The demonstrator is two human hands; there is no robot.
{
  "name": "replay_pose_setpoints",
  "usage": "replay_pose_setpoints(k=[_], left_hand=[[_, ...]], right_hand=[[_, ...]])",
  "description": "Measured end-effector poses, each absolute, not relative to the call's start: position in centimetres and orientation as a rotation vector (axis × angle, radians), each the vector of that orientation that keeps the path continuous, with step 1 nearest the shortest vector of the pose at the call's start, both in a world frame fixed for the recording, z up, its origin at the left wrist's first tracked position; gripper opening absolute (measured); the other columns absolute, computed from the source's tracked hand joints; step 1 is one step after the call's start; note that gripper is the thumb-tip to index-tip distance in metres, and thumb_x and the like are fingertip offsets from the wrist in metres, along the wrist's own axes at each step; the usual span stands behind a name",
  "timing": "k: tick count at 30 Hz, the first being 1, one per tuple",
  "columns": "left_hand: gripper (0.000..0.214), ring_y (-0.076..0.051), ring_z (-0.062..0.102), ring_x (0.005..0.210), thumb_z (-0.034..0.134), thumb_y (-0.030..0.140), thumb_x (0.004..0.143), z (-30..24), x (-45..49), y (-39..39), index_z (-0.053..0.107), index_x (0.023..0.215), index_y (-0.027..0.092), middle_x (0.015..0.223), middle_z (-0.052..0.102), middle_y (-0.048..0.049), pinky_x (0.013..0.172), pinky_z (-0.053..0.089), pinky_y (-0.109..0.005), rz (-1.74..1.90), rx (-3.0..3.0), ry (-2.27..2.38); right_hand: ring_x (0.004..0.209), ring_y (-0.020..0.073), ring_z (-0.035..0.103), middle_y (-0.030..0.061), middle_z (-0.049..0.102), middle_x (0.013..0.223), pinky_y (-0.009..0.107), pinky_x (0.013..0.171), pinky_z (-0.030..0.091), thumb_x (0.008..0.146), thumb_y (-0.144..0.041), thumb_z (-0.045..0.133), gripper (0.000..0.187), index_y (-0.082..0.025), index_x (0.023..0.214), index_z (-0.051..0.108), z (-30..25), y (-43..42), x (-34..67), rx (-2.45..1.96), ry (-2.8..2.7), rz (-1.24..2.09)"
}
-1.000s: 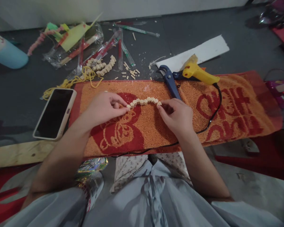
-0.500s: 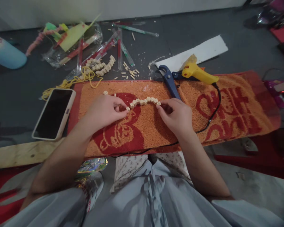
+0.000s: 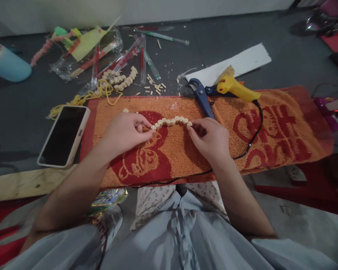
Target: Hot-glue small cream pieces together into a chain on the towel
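Observation:
A short chain of small cream wooden pieces (image 3: 171,121) arches over an orange and red towel (image 3: 270,131). My left hand (image 3: 124,131) pinches the chain's left end with thumb and fingers closed. At the right end my right hand (image 3: 211,138) does the same. Both hands rest on the towel, about a chain's length apart. A loose cream piece (image 3: 125,110) lies just beyond my left hand.
A yellow glue gun (image 3: 236,88) with a black cord and blue cutters (image 3: 201,95) lie at the towel's far edge. A phone (image 3: 63,135) sits left. Wrapped sticks, yellow string (image 3: 101,90), cut bits and white card (image 3: 236,63) litter the grey floor behind.
Both hands keep their pinch on the chain. My left fingers have shifted slightly at the chain's left end; the chain and the rest stay where they were.

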State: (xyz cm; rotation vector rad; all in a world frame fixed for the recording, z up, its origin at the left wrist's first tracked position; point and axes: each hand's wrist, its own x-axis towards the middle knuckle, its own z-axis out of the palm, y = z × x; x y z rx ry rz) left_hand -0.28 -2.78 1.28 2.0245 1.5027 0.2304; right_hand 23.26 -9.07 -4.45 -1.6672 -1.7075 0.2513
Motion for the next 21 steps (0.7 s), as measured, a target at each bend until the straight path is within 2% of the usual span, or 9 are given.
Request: replay_pose_setpoints(k=[21], left_hand=[[0.011,-0.01,0.047,0.051,0.066,0.03,0.073,1.33,0.43,-3.06,0.07,0.074,0.02,0.052,0.054,0.0063,0.058,0.032,-0.027,0.149,2.069,1.552]], right_hand=[[0.063,0.0161,0.059,0.0024,0.067,0.075,0.029,0.059,0.046,0.087,-0.027,0.062,0.012,-0.019,0.088,0.071,-4.56,-9.24,23.26,-1.622,-1.738,0.208]])
